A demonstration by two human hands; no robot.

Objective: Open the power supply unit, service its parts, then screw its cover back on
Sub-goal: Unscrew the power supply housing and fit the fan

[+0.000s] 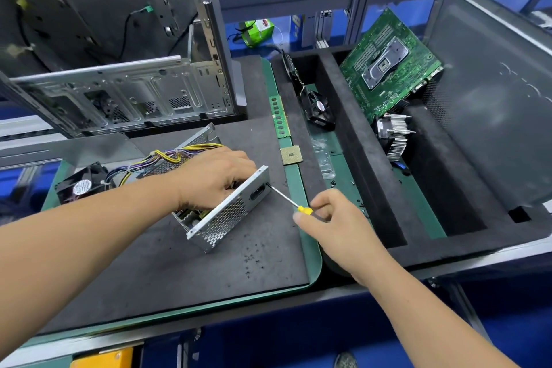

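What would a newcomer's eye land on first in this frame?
Two bare forearms meet at centre: the left hand grips the power supply unit while the right hand holds a yellow-handled screwdriver to its end plate. At upper right a green motherboard leans tilted in a foam tray.

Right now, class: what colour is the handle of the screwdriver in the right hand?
Yellow, with a black grip: screwdriver in the right hand, head view.
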